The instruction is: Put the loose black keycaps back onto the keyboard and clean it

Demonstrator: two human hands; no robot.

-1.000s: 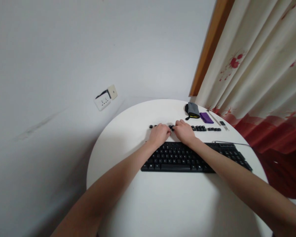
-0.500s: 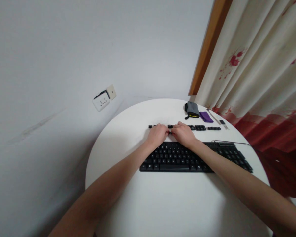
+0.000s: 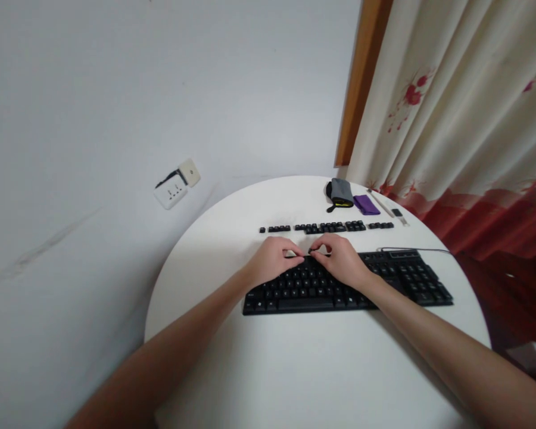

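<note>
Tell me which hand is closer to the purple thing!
Right. The right hand is by the back edge of the keyboard, in front of the purple thing and to its left. The left hand is by that edge too, but farther left.

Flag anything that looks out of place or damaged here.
Black keycaps lie loose in a row on the table, beyond the keyboard, rather than on it. A dark gap borders the socket plate, perhaps an exposed cutout; a grey scuff marks the wall.
</note>
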